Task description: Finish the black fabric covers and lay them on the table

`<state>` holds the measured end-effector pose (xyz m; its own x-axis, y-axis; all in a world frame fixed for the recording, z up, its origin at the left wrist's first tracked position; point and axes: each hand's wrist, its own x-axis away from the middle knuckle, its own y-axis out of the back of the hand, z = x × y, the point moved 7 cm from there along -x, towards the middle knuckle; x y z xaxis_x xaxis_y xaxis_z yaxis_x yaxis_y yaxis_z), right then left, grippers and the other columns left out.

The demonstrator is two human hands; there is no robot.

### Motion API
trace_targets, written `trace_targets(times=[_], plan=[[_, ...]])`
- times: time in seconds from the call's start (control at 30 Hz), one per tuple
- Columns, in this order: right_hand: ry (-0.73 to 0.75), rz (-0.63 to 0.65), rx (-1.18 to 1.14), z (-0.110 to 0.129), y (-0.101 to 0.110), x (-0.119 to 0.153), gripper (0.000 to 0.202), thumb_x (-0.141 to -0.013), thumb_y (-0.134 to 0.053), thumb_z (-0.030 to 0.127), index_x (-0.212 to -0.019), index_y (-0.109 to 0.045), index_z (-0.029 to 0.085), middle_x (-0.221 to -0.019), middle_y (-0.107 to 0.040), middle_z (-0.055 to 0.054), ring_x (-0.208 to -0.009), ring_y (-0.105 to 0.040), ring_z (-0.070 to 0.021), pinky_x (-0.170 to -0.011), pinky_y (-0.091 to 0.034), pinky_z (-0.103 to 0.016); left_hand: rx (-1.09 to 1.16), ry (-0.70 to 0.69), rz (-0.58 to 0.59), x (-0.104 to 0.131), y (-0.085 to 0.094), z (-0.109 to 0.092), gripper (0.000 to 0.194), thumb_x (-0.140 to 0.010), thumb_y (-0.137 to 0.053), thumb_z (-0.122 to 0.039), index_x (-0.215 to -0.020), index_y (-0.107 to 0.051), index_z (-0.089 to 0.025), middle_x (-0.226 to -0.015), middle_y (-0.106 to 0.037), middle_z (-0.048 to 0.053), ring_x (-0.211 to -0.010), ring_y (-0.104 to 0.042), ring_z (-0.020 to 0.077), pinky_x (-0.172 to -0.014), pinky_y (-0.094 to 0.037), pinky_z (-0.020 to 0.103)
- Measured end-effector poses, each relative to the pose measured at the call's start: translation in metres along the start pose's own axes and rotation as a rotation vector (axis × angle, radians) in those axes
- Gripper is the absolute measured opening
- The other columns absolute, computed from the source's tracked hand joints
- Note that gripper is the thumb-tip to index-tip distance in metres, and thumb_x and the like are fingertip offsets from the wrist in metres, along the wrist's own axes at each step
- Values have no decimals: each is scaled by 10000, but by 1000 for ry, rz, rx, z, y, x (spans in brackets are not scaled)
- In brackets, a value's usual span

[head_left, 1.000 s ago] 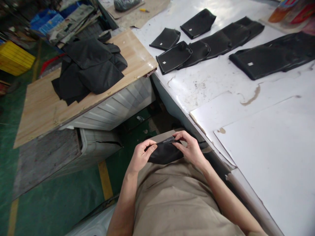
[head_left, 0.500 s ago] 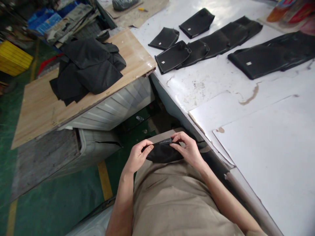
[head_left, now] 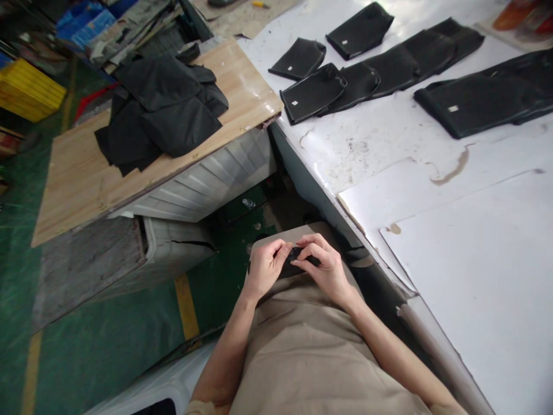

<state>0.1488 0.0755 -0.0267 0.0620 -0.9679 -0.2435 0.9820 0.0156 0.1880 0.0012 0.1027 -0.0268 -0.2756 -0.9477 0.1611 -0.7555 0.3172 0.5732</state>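
Note:
A piece of black fabric [head_left: 290, 271] lies across my lap, mostly covered by my fingers. My left hand [head_left: 268, 266] is closed on its upper edge, thumb on top. Close beside it, my right hand [head_left: 324, 265] pinches the same edge between thumb and fingers. The two thumbs are almost touching. Whatever detail sits between the fingertips is too small to make out. On the white table to the right lie several flat black pieces [head_left: 313, 92] with small white tags, some overlapping in a row.
A heap of black fabric [head_left: 164, 109] rests on the wooden board [head_left: 73, 202] at the left. The white table's edge [head_left: 345, 216] runs close along my right side. Farther off stand a yellow crate [head_left: 32, 89] and blue bins [head_left: 84, 26].
My left hand has slid right along the fabric edge toward my right hand, and less of the fabric shows. My right hand stays nearly in place. The view has shifted slightly.

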Motion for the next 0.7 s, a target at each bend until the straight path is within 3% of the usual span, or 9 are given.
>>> trace_targets(times=[0.27, 0.57, 0.7], plan=[[15, 4, 20, -4, 0, 1, 136, -879, -717, 215, -782, -626, 240, -1034, -622, -55, -981, -635, -212, -818, -532, -355, 333, 138, 89, -3, -9, 13, 286, -875, -638, -403, -745, -653, -148, -666, -582, -19, -607, -486, 99, -558, -372, 201], [-28, 44, -15, -5, 3, 0, 137, -867, -735, 241, -776, -632, 238, -1038, -620, -58, -987, -635, -219, -829, -525, -355, 384, 172, 80, -5, -15, 15, 187, -827, -628, -304, -706, -620, -162, -644, -561, -33, -584, -473, 90, -548, -380, 195], [-157, 102, -133, -14, 5, -1, 163, -852, -752, 338, -824, -635, 227, -1012, -650, -58, -973, -639, -225, -848, -523, -359, 346, 175, 82, -5, -17, 13, 168, -804, -619, -284, -685, -598, -166, -639, -555, -33, -581, -480, 92, -540, -379, 196]])
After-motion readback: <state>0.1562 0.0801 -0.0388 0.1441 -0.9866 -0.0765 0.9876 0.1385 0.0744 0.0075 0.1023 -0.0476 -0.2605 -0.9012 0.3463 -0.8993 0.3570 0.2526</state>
